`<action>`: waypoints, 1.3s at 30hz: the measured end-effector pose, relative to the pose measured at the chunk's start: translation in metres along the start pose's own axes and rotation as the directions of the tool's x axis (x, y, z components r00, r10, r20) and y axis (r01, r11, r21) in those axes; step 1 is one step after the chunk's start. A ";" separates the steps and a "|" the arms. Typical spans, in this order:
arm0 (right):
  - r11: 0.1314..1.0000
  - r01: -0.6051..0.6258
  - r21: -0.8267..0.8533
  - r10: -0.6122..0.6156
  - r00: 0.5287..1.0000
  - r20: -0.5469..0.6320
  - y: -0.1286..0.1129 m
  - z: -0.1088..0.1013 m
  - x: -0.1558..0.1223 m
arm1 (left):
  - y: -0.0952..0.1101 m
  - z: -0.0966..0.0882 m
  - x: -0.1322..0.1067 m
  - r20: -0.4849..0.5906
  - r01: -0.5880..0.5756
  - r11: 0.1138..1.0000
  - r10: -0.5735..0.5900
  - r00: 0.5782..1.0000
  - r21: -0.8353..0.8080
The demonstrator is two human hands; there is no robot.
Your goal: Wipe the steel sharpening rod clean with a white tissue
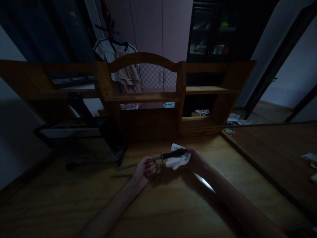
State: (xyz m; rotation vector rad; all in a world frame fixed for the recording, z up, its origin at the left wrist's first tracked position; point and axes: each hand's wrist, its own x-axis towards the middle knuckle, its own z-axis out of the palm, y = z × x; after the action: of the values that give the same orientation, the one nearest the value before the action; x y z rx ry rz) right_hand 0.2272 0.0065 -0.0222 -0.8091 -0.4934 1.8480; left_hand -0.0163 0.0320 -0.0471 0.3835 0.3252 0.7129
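Note:
A long thin steel rod with a black handle is held level above a wooden desk. My left hand is closed around the metal shaft near its middle, and the tip points left. My right hand grips a crumpled white tissue pressed against the black handle. Both forearms reach in from the bottom of the view.
A wooden shelf unit with an arched top stands at the back of the desk. A dark chair is at the left. Clothes hang on hangers behind. Small papers lie on the floor at right.

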 end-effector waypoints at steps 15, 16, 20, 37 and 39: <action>0.965 -0.197 -0.172 0.209 0.976 0.056 -0.003 -0.001 -0.004 | -0.004 0.004 -0.004 -0.100 0.089 0.984 -0.074 0.992 0.154; 0.965 -0.209 -0.160 0.224 0.971 0.084 -0.002 -0.001 -0.003 | -0.005 0.004 -0.004 -0.106 0.093 0.982 -0.076 0.991 0.165; 0.963 -0.217 -0.163 0.235 0.966 0.104 0.001 0.004 -0.006 | -0.007 0.007 -0.005 -0.126 0.103 0.971 -0.077 0.989 0.218; 0.936 -0.276 -0.218 0.332 0.898 0.288 0.004 0.016 -0.015 | -0.014 0.015 -0.005 -0.176 0.070 0.902 0.007 0.984 0.427; 0.933 -0.289 -0.217 0.339 0.908 0.249 0.004 0.016 -0.014 | -0.014 0.017 -0.005 -0.181 0.066 0.886 0.020 0.983 0.460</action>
State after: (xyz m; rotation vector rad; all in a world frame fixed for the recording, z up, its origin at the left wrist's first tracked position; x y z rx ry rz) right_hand 0.2165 -0.0076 -0.0099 -0.7786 -0.7511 2.2628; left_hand -0.0043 0.0150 -0.0378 0.7723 0.6792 0.6430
